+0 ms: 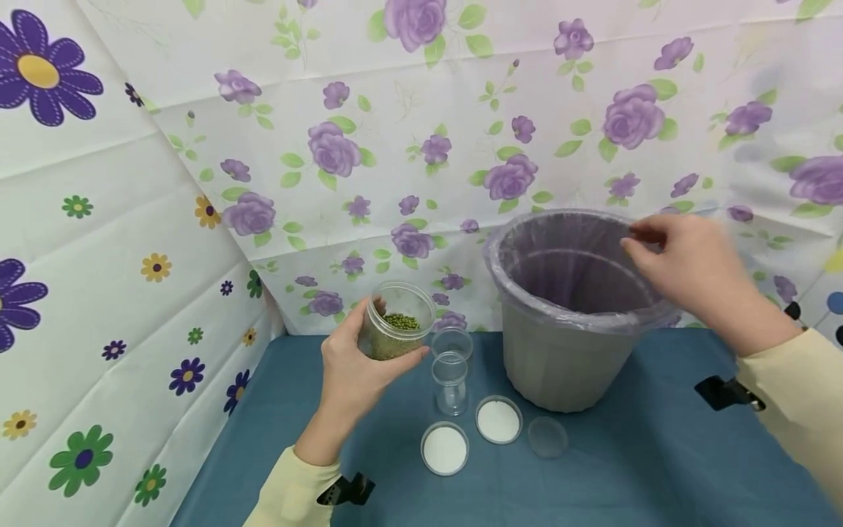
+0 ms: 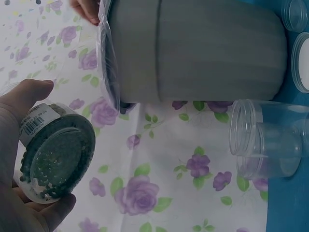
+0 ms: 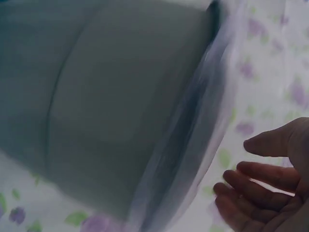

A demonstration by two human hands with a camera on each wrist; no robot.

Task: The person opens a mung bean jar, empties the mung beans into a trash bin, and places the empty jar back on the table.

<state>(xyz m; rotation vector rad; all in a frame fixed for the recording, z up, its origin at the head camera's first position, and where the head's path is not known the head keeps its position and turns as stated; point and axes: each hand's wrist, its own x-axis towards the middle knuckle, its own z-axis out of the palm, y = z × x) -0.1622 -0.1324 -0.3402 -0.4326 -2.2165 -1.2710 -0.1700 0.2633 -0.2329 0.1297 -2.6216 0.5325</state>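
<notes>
My left hand (image 1: 349,377) grips a transparent plastic jar (image 1: 397,344) with green beans, which look like mung beans, in it. The jar is lidless and tilted, and its base with a barcode label (image 2: 36,123) shows in the left wrist view. Over the right side of a grey bin (image 1: 560,366) hovers my right hand (image 1: 694,260), its fingers loosely bent and the thumb apart. Nothing shows between those fingers (image 3: 256,193) in the right wrist view. A thin see-through bag (image 1: 527,300) lines the bin and folds over its rim.
Two transparent jars (image 1: 451,391) stand by the bin's left side. In front lie two round lids with white inner discs, one nearer (image 1: 444,449) and one farther (image 1: 498,421), plus a see-through disc (image 1: 548,437). Flowered sheets (image 1: 369,183) hang behind the blue table surface (image 1: 593,468).
</notes>
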